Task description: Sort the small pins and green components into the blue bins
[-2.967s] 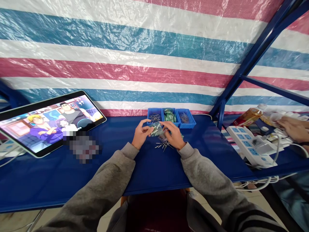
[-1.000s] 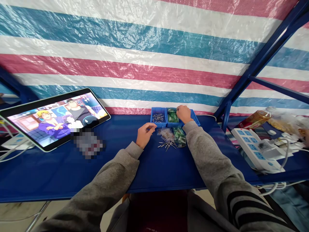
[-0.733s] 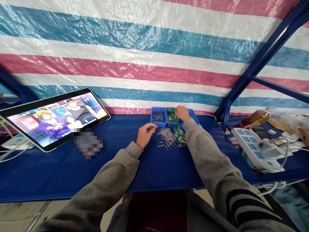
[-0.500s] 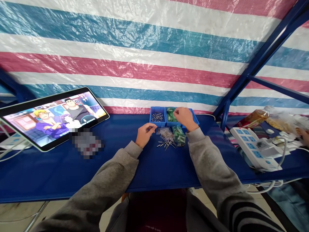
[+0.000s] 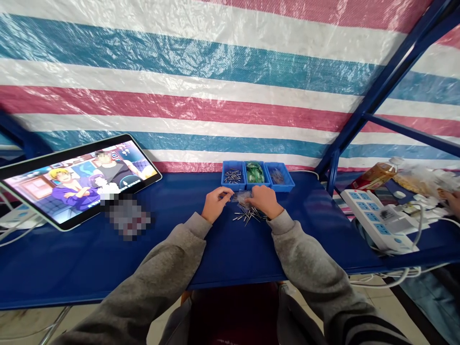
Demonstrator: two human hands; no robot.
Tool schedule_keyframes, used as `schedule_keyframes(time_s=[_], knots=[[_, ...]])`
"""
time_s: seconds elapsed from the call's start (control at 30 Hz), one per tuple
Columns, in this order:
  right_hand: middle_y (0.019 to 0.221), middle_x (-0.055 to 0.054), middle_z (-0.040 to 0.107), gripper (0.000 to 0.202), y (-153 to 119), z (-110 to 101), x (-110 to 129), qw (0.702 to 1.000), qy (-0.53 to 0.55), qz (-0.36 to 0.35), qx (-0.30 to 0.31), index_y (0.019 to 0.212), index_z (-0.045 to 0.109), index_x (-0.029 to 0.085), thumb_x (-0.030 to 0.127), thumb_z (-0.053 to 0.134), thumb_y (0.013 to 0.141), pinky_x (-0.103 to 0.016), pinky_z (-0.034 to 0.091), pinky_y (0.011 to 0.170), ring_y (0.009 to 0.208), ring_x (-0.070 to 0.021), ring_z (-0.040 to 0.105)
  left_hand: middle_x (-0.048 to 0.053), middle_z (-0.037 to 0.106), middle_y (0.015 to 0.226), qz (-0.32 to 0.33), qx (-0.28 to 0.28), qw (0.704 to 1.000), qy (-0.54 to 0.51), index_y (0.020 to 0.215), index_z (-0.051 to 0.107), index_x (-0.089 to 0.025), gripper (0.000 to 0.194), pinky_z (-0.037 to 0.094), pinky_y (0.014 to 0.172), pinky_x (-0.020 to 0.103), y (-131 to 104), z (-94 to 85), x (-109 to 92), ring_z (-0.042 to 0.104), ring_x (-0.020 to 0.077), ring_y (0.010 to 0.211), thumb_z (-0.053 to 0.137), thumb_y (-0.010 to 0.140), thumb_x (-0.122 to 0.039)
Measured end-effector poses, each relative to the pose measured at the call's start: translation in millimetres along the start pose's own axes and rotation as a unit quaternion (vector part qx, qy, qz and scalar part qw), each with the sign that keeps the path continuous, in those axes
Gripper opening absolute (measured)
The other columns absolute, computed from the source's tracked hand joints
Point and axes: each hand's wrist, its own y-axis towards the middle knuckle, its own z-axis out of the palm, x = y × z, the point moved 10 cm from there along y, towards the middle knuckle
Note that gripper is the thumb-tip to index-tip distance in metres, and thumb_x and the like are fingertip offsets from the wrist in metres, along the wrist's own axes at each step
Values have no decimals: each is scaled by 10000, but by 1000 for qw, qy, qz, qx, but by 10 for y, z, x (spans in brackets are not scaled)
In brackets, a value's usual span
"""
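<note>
My left hand [image 5: 214, 205] is closed, thumb and fingertips pinched together, left of a small pile on the table; whatever sits in the pinch is too small to make out. My right hand [image 5: 266, 202] rests over the pile's right side, fingers curled down and their tips hidden. Between both hands lie small clear plastic bags [image 5: 243, 195]. Nearer me are scattered thin metal bits [image 5: 247, 216]. Just beyond, three joined blue bins [image 5: 255, 187] stand in a row: dark metal pieces [image 5: 233, 176] at left, green packets [image 5: 255, 171] in the middle, greyish small parts [image 5: 277, 176] at right.
On the left of the blue table [image 5: 172, 258] a tablet [image 5: 82, 179] plays a cartoon, with a blurred item beside it. At right, a white power strip [image 5: 377, 223] with cables lies near plastic bags and a blue metal frame [image 5: 373, 91]. Another person's hand [image 5: 451, 201] shows at the far right.
My right hand has come back from the middle bin to the pile, uncovering the right bin. It now covers the green packets that lay there. The left hand keeps its pinch, almost still.
</note>
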Motion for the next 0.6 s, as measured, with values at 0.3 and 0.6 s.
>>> schedule_keyframes(time_s=[0.3, 0.6], knots=[[776, -13, 665, 86, -39, -232, 93, 966, 203, -117, -110, 785, 591, 193, 246, 631, 839, -247, 403, 637, 705, -155, 598, 63, 682, 943, 26, -8, 999, 43, 990, 668, -176, 269, 477, 550, 225, -3, -12, -36, 618, 171, 763, 611, 809, -366], [789, -38, 696, 136, -180, -329, 208, 885, 383, -224, -138, 878, 668, 183, 307, 618, 858, -255, 485, 603, 650, -150, 629, 50, 688, 710, -8, 70, 996, -58, 828, 687, -138, 316, 485, 541, 259, -46, 172, 6, 614, 159, 608, 685, 761, -446]])
